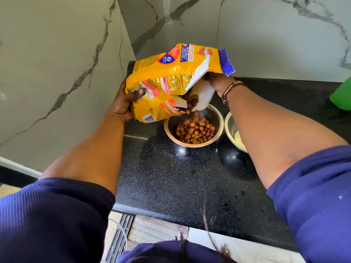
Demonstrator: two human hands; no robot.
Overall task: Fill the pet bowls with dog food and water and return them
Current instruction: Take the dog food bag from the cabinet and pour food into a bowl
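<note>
A yellow dog food bag (pixel 171 73) is tilted over a steel bowl (pixel 218 118) on the black counter. Brown kibble (pixel 195 130) pours from the torn mouth and lies in a heap in the bowl. My left hand (pixel 123 101) grips the bag's lower end from underneath. My right hand (pixel 218 82) holds the torn upper edge at the mouth, with a watch on its wrist. A second steel bowl (pixel 232 130) stands just right of the first, partly hidden by my right forearm; it holds no kibble.
The black granite counter (pixel 180 177) sits in a corner of marble walls (pixel 57 73). A green object (pixel 341 95) stands at the far right edge. Below the counter's front edge are a floor mat (pixel 155 230) and my feet.
</note>
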